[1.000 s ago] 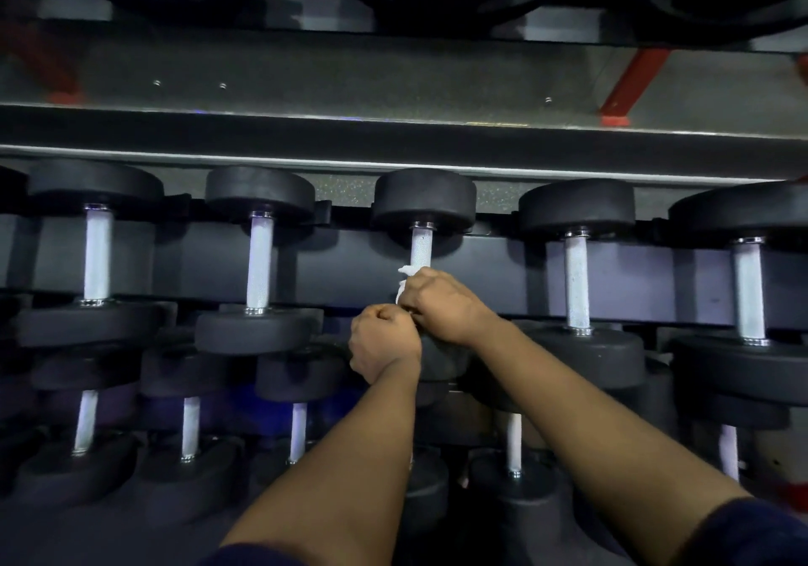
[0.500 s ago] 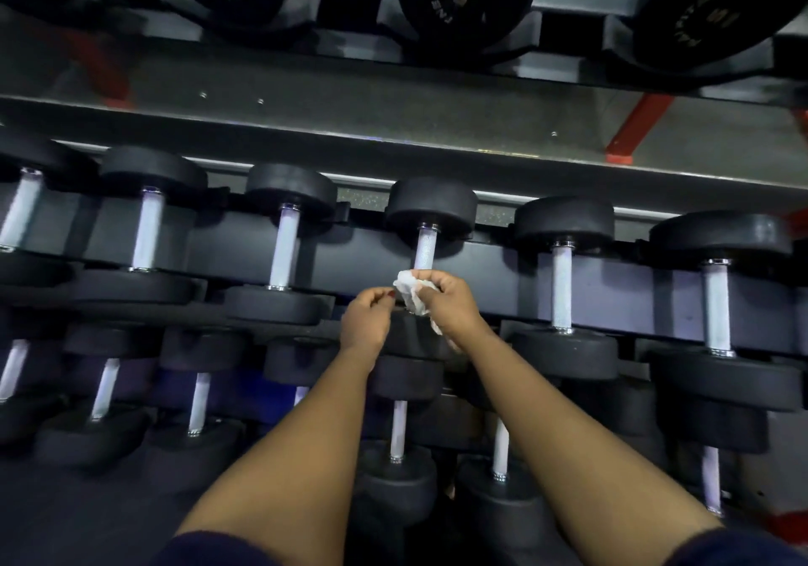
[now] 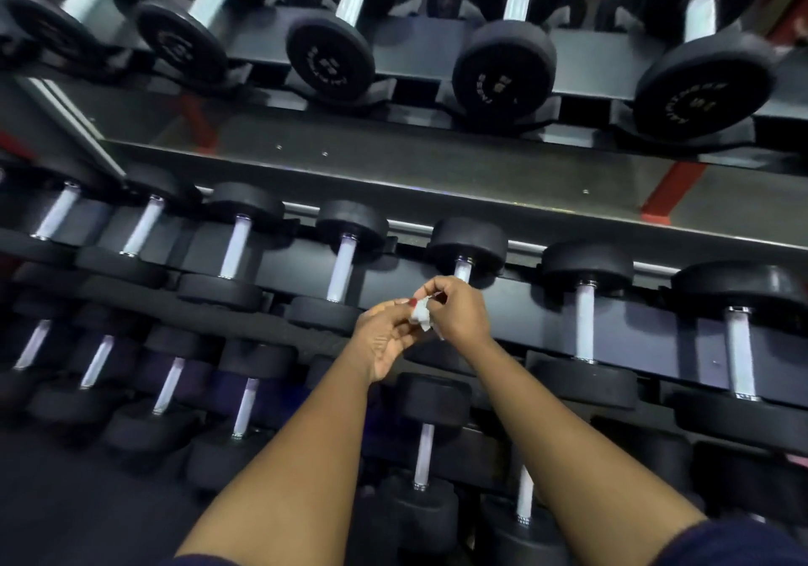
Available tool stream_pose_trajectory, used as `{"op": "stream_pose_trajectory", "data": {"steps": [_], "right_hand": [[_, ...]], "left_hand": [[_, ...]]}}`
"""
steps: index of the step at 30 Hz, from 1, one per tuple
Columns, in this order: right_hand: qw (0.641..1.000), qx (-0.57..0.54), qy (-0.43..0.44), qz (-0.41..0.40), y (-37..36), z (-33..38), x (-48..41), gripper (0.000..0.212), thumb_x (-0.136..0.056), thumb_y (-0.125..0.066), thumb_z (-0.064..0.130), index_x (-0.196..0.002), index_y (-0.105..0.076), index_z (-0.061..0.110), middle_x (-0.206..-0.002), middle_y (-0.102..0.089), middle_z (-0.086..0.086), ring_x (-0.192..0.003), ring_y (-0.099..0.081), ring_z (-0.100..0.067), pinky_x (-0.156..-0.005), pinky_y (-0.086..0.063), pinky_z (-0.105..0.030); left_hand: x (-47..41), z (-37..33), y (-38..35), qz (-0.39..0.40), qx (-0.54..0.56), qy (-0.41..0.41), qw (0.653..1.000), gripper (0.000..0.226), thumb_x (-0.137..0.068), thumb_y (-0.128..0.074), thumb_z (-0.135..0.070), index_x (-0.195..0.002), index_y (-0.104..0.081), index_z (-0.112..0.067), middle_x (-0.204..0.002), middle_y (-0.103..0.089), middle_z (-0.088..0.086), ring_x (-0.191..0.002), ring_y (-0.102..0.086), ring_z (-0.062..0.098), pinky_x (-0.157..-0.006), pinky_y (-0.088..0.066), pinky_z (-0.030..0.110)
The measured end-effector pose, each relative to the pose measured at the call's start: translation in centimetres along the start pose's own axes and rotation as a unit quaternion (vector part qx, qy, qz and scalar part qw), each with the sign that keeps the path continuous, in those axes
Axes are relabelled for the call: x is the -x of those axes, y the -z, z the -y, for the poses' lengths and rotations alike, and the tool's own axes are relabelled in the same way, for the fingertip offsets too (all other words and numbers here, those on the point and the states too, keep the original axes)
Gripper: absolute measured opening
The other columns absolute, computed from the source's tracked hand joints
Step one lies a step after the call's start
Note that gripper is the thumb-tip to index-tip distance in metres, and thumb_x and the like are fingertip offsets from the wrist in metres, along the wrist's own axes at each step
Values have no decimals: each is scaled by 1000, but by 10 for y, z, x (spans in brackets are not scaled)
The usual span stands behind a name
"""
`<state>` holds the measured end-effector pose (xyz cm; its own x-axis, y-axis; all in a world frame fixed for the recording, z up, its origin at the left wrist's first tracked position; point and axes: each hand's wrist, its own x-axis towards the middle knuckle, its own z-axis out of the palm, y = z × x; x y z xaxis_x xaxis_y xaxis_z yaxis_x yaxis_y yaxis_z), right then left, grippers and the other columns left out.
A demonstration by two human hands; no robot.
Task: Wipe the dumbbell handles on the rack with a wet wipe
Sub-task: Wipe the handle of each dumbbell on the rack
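Note:
A small crumpled white wet wipe (image 3: 420,314) sits between my two hands, in front of the middle rack shelf. My right hand (image 3: 459,312) pinches its upper edge with curled fingers. My left hand (image 3: 384,340) holds the wipe from the left, thumb and fingertips on it. Just behind the hands stands a black dumbbell whose silver handle (image 3: 462,269) shows only at its top; the rest is hidden by my right hand. The hands are off the handle.
Three shelves of black dumbbells with silver handles fill the view. Neighbouring handles stand left (image 3: 342,269) and right (image 3: 585,323) of the hands. A grey rack beam (image 3: 393,163) with a red strut (image 3: 669,191) runs above the middle row. Smaller dumbbells (image 3: 424,456) sit below my forearms.
My right hand has let go of the dumbbell handle and drawn back with the wipe. The left hand has come up to take hold of the wipe. The camera has tilted up, showing the top shelf.

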<state>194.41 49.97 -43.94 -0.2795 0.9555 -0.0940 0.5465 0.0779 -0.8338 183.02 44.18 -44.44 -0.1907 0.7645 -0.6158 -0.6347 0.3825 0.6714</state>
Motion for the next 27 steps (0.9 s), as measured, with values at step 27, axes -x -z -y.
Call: {"op": "stream_pose_trajectory", "data": {"steps": [27], "right_hand": [[934, -298, -196, -11, -161, 52, -56, 32, -83, -57, -7, -88, -65, 23, -96, -71, -9, -84, -65, -21, -86, -54, -40]], "left_hand": [[-85, -100, 119, -92, -252, -15, 963, 17, -86, -57, -7, -94, -66, -19, -90, -70, 5, -75, -60, 16, -64, -46, 27]]}}
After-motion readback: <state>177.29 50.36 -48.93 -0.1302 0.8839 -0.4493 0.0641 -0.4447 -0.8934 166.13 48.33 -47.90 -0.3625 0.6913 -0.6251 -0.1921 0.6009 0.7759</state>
